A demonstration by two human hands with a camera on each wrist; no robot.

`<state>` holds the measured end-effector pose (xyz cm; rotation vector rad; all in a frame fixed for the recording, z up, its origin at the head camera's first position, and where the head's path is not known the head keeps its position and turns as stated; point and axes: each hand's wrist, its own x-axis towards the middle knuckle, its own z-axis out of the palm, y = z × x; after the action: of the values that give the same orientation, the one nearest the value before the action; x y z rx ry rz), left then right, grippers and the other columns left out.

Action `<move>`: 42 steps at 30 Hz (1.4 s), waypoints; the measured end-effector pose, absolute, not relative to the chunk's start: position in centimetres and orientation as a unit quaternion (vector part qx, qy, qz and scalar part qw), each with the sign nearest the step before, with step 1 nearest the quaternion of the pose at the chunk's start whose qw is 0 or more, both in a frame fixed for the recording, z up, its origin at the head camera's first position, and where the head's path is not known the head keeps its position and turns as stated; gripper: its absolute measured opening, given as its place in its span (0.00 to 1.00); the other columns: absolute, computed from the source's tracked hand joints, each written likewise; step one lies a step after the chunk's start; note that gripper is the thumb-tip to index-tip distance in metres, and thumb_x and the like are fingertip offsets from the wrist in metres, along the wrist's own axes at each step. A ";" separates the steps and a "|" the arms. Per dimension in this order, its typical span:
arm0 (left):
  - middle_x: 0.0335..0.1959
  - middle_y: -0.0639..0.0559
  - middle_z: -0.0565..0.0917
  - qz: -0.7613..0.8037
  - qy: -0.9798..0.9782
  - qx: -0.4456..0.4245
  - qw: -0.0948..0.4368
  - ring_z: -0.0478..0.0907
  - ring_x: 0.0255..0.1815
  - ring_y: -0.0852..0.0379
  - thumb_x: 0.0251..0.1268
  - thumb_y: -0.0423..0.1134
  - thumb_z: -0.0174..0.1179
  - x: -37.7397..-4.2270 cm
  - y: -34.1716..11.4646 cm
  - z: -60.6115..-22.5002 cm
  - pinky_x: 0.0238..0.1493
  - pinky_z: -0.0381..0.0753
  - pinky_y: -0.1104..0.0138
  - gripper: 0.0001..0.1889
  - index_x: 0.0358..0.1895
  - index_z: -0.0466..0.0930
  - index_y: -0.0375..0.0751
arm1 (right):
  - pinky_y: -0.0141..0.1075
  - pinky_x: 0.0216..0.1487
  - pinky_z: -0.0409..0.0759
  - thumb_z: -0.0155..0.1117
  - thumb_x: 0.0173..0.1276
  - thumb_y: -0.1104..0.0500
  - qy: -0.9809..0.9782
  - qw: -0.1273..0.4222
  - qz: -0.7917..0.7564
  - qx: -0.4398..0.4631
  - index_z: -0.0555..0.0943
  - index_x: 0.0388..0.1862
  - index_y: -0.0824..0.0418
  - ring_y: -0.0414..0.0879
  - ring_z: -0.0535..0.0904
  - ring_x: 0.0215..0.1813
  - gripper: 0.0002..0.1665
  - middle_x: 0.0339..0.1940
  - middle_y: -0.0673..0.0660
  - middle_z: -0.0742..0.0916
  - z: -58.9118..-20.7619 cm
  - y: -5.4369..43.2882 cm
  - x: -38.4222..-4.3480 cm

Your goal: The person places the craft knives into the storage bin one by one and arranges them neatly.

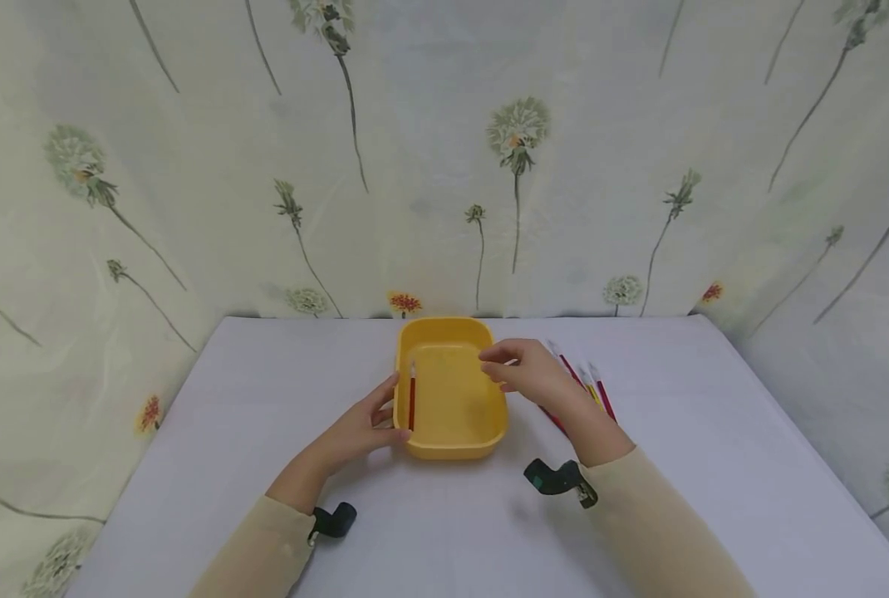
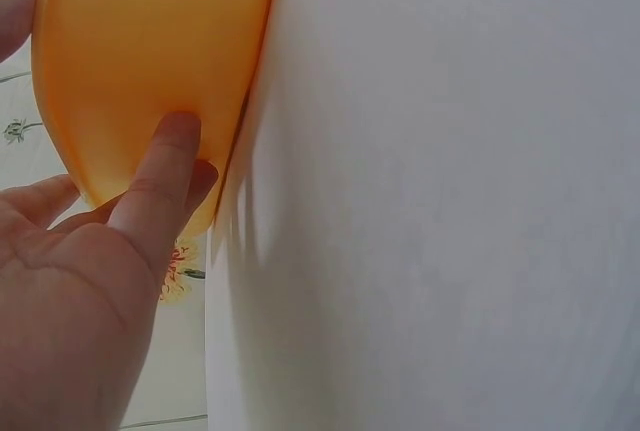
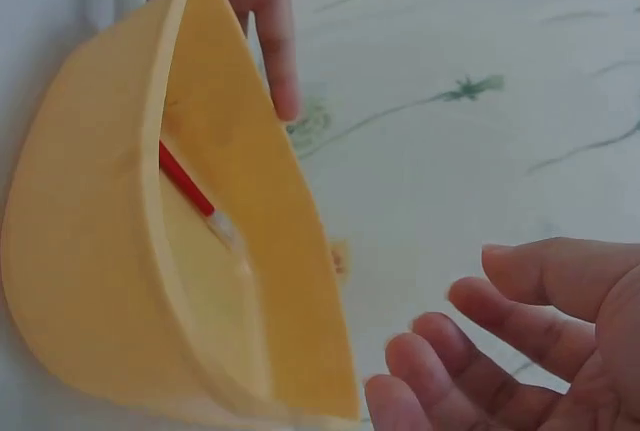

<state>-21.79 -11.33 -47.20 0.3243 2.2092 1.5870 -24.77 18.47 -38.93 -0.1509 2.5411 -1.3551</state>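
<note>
A yellow plastic basin [image 1: 455, 453] with rounded corners lies on the white table. Inside it, along the left wall, is one red-handled paintbrush [image 1: 412, 399] with a pale tip. My left hand [image 1: 355, 436] holds the basin's left side, thumb over the rim near the front corner and fingers against the outer wall [image 2: 150, 51]. Above the right rim hovers my right hand [image 1: 530, 374], its fingers loosely bent and nothing between them; the right wrist view shows the gap between thumb and fingers [image 3: 425, 371]. Several paintbrushes [image 1: 604, 399] with red and yellow handles lie right of the basin, partly hidden by my right forearm.
A flower-printed cloth [image 1: 415, 208] hangs behind the table [image 1: 295, 365], whose far edge runs just beyond the basin. Dark wrist-camera mounts [image 1: 552, 477] stick out from both sleeves, low over the tabletop.
</note>
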 end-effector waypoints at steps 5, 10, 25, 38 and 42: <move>0.79 0.52 0.58 0.566 0.792 0.111 0.199 0.64 0.75 0.46 0.60 0.48 0.72 -21.7 -11.3 -47.1 0.68 0.71 0.51 0.50 0.81 0.48 0.61 | 0.42 0.51 0.85 0.64 0.73 0.50 0.895 0.111 -0.428 -0.052 0.82 0.59 0.57 0.54 0.83 0.51 0.20 0.55 0.57 0.85 -38.2 20.3 -23.7; 0.79 0.53 0.59 0.566 0.793 0.106 0.198 0.64 0.75 0.47 0.59 0.49 0.72 -21.7 -11.3 -47.1 0.69 0.69 0.50 0.50 0.81 0.49 0.62 | 0.46 0.53 0.84 0.64 0.73 0.46 0.918 0.100 -0.381 -0.041 0.83 0.58 0.54 0.54 0.81 0.52 0.20 0.56 0.57 0.84 -37.0 22.2 -22.6; 0.78 0.52 0.60 0.569 0.791 0.110 0.198 0.64 0.75 0.46 0.59 0.48 0.73 -21.9 -11.3 -47.3 0.69 0.69 0.49 0.50 0.81 0.49 0.62 | 0.50 0.51 0.83 0.60 0.75 0.43 0.932 0.076 -0.355 0.000 0.79 0.62 0.60 0.57 0.81 0.51 0.27 0.54 0.63 0.84 -38.7 29.3 -21.8; 0.79 0.53 0.59 0.567 0.793 0.107 0.198 0.62 0.76 0.46 0.59 0.48 0.73 -21.9 -11.3 -47.1 0.69 0.68 0.48 0.51 0.81 0.49 0.62 | 0.51 0.56 0.82 0.58 0.77 0.47 0.924 0.063 -0.373 0.048 0.76 0.64 0.65 0.61 0.79 0.56 0.27 0.58 0.68 0.80 -42.6 33.6 -23.1; 0.79 0.53 0.60 0.569 0.790 0.109 0.201 0.63 0.75 0.46 0.59 0.49 0.73 -21.9 -11.3 -47.3 0.69 0.69 0.48 0.51 0.81 0.49 0.62 | 0.49 0.55 0.83 0.58 0.78 0.51 0.918 0.075 -0.383 0.067 0.76 0.63 0.66 0.60 0.79 0.56 0.25 0.59 0.69 0.79 -44.0 34.4 -23.8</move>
<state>-21.91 -11.34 -47.26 0.3037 2.2065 1.5909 -23.76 34.43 -44.01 0.2000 2.7555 -1.1488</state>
